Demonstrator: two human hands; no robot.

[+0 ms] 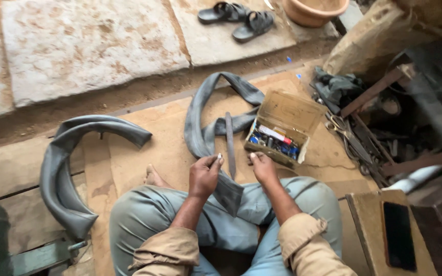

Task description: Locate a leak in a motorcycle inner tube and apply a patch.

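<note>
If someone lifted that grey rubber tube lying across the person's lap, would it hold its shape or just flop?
The rubber tube would probably flop: it already lies flat, folded and looped on the board. It looks light for its length, being thin-walled and deflated. Where it drapes over the knee beneath the left hand, it sags, so it would likely dangle from one grip.

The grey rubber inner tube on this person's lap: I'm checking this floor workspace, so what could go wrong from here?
The grey rubber inner tube lies loosely across the knee and might slide off. The small pale piece pinched in the left hand could drop onto the cluttered floor. The right hand works close to the open cardboard box of small parts and may tip it.
</note>
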